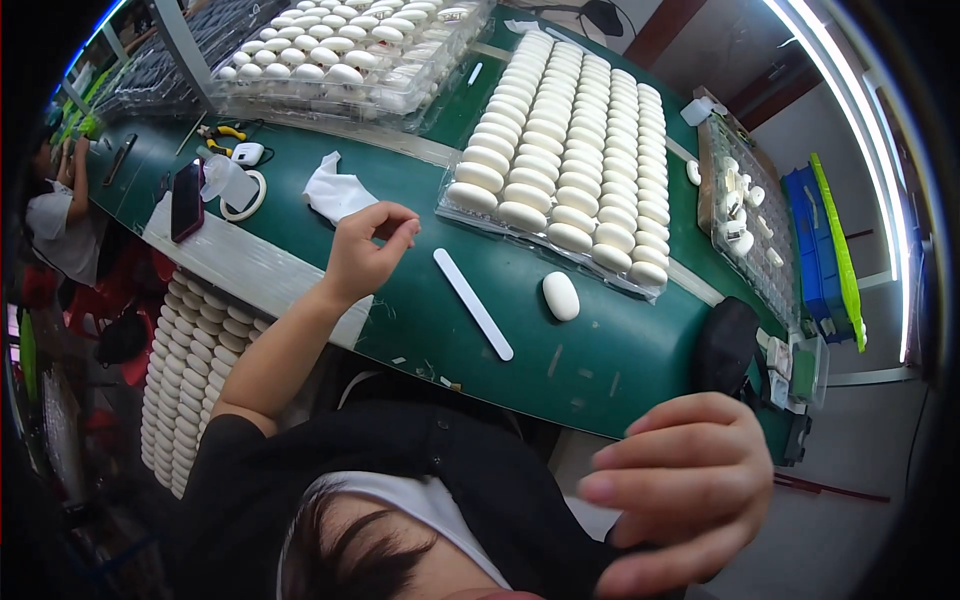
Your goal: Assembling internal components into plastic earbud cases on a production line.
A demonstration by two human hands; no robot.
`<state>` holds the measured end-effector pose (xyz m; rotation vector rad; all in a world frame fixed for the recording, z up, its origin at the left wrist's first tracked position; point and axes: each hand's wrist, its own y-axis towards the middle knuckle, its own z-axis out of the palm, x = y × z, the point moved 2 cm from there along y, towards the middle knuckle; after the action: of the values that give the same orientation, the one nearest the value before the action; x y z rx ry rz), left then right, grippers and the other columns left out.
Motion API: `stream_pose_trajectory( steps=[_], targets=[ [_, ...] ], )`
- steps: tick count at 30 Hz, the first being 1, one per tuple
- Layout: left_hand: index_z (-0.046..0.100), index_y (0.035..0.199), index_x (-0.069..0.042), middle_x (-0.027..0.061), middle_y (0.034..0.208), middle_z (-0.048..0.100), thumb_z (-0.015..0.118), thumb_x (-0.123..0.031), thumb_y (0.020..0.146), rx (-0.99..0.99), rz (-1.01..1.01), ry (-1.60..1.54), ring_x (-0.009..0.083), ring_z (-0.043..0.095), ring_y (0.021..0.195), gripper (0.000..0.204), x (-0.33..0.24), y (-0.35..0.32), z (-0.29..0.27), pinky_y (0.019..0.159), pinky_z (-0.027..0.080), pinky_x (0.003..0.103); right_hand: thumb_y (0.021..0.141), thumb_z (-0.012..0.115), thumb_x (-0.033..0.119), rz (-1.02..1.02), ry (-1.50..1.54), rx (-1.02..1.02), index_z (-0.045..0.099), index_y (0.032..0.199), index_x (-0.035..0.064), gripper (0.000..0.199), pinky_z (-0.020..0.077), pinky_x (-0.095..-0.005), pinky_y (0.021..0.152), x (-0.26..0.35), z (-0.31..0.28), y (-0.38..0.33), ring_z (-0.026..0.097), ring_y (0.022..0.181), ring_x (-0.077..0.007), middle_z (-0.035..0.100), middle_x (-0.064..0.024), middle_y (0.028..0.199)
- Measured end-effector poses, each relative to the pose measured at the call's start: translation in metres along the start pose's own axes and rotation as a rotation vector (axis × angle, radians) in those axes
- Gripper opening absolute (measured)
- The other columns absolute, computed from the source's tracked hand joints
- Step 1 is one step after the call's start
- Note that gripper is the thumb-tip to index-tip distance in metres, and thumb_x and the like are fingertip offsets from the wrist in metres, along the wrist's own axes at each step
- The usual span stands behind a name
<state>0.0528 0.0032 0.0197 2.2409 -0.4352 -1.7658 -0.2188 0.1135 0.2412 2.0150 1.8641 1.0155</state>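
Observation:
My left hand (370,250) hovers above the green bench near a crumpled white cloth (338,192). Its fingers are curled in, tips close together, and nothing shows in them. Large and close at the lower right, my right hand (690,490) is raised off the bench, fingers bent but apart, holding nothing. Between the hands, a flat white stick with rounded ends (473,304) lies slantwise on the bench. One smooth white oval piece (561,297) rests to the right of it. Beyond it, rows of similar white ovals fill a clear plastic tray (650,291).
Another clear tray (300,95) of ovals stands at the far left. A phone (187,200), a tape roll (243,196) and yellow-handled pliers (225,132) lie on the left. A black object (728,345) and a parts tray (740,200) sit right. Another person (65,215) is at far left.

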Motion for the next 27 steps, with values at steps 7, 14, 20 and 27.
stream_pose_trajectory(
  steps=[7, 14, 20, 27],
  targets=[
    [0.062, 0.09, 0.002, 0.0031, 0.076, 0.064, 0.061, -0.003, 0.087, -0.027, -0.25, -0.008, 0.0072, 0.059, 0.062, 0.006, 0.045, -0.042, -0.01, 0.056, 0.046, 0.019, 0.079, 0.066, 0.008, 1.099, -0.328, -0.344, 0.065, 0.1, 0.0004, 0.022, 0.0478, -0.0304, 0.079, -0.113, -0.04, -0.14, 0.063, 0.088, -0.0231, 0.066, -0.0117, 0.096],
    [0.062, 0.09, 0.002, 0.0035, 0.076, 0.064, 0.061, -0.003, 0.088, -0.037, -0.231, 0.096, 0.0054, 0.055, 0.059, 0.006, 0.049, -0.041, -0.003, 0.054, 0.044, 0.018, 0.08, 0.069, 0.023, 1.116, -0.679, -0.036, 0.058, 0.119, 0.0084, 0.043, 0.0381, -0.0431, 0.098, -0.16, 0.002, -0.24, 0.045, 0.119, -0.035, 0.05, -0.0165, 0.127],
    [0.062, 0.09, 0.002, 0.004, 0.076, 0.064, 0.06, -0.002, 0.088, -0.041, -0.261, 0.123, 0.0047, 0.054, 0.058, 0.006, 0.052, -0.041, -0.003, 0.051, 0.041, 0.018, 0.077, 0.072, 0.036, 1.092, -0.748, -0.011, 0.057, 0.12, 0.01, 0.052, 0.0318, -0.0479, 0.104, -0.164, 0.016, -0.251, 0.031, 0.133, -0.037, 0.037, -0.016, 0.141],
    [0.062, 0.091, 0.002, 0.003, 0.075, 0.063, 0.06, -0.002, 0.088, -0.052, -0.291, 0.143, 0.004, 0.051, 0.056, 0.005, 0.055, -0.041, -0.002, 0.05, 0.04, 0.017, 0.079, 0.071, 0.029, 1.034, -0.69, -0.152, 0.058, 0.114, 0.0067, 0.044, 0.0326, -0.0465, 0.103, -0.176, 0.001, -0.238, 0.036, 0.129, -0.0377, 0.043, -0.0163, 0.136]
  ],
)
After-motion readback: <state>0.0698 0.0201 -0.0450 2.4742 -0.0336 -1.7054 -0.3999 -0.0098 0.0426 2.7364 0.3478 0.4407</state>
